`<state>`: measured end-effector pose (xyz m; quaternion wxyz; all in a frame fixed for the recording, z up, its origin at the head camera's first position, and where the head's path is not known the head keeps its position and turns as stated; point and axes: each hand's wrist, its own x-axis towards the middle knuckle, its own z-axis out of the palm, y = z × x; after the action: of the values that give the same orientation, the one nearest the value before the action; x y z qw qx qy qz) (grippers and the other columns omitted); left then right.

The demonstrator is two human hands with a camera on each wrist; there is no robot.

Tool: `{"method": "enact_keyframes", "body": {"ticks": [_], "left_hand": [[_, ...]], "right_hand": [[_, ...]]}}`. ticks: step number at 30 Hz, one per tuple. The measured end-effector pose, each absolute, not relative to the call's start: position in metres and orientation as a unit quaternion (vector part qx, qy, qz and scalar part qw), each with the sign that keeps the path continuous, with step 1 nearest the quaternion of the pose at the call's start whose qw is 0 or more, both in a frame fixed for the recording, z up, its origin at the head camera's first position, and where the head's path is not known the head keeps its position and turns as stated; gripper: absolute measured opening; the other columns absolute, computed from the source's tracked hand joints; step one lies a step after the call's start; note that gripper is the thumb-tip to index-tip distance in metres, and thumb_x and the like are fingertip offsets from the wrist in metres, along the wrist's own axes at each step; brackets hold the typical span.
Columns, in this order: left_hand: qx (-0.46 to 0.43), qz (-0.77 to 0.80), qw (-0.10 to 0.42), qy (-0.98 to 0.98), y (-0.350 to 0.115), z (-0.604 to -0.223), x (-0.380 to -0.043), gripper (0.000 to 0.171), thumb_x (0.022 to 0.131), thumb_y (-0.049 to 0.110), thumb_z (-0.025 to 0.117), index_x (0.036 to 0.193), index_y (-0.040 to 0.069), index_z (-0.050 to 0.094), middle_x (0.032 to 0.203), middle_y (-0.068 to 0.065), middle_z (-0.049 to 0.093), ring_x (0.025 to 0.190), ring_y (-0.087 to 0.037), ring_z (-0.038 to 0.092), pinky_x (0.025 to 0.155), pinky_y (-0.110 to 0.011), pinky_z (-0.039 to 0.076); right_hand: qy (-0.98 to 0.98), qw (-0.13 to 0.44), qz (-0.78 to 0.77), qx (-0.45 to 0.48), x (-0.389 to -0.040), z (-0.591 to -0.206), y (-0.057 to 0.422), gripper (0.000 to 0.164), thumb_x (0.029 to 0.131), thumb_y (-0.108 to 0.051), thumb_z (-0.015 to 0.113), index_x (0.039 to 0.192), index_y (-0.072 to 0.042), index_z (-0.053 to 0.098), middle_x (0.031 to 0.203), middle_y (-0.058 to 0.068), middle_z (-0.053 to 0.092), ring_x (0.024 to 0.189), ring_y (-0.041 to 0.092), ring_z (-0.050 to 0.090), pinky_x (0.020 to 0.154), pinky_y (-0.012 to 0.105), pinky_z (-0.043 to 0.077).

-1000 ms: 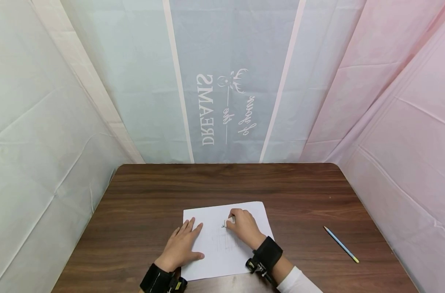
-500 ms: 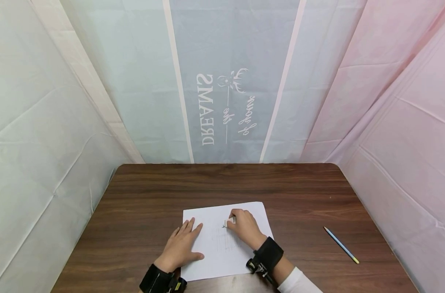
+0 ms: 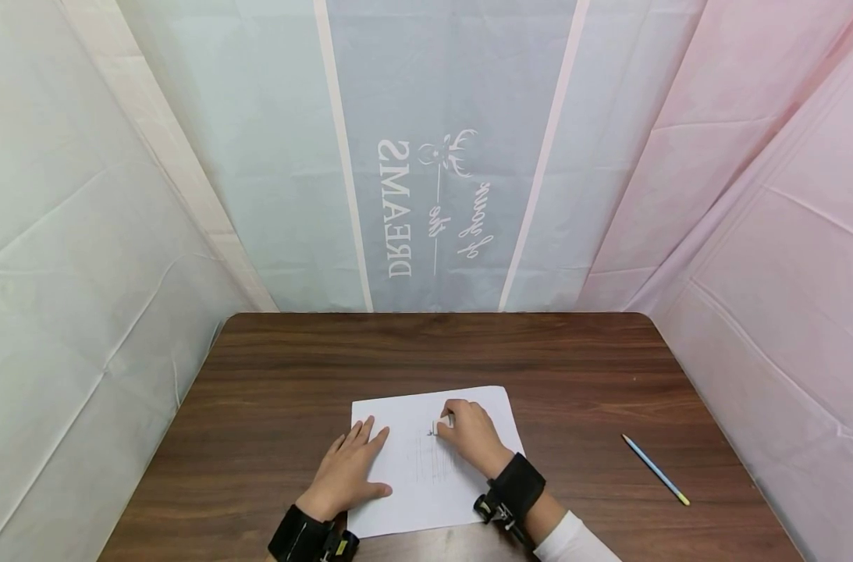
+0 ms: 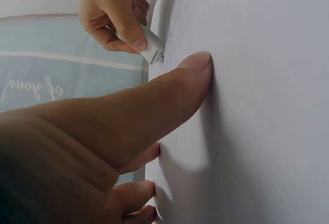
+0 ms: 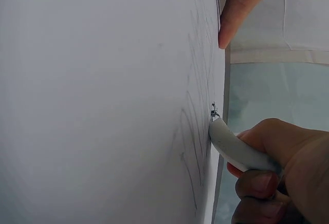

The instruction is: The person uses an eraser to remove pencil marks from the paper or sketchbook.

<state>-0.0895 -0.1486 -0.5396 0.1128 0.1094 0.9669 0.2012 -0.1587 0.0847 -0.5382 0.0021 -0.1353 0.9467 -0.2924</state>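
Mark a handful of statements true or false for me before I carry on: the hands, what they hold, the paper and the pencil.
1. The pencil lies on the table, to the right of the paper. True.
2. The left hand grips the pencil. False: it holds nothing, and its fingers are spread on the paper.
3. The right hand holds a white eraser with one end at the paper. True.
4. The paper is completely blank. False: it bears thin dark lines.
5. Both wrists are bare. False: each wears a black band.
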Motion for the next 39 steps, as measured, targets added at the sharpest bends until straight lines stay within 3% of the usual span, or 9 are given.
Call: {"method": "enact_keyframes", "body": {"ticks": [39], "left_hand": [[0.108,0.207,0.109,0.966,-0.1482,-0.5350,-0.0887,0.094,0.069,0.044,0.091,0.148,0.009,0.052,0.161,-0.024,0.037,0.149,-0.045,0.035,0.115,-0.069,0.031]], "right_hand": [[0.946,-0.007,-0.291,-0.139,-0.1591,-0.5372,0.0919,0.007,0.083,-0.013,0.077,0.081,-0.011,0.071,0.075,0.000,0.070,0.059,0.006,0.046,0.054,0.021,0.037]]}}
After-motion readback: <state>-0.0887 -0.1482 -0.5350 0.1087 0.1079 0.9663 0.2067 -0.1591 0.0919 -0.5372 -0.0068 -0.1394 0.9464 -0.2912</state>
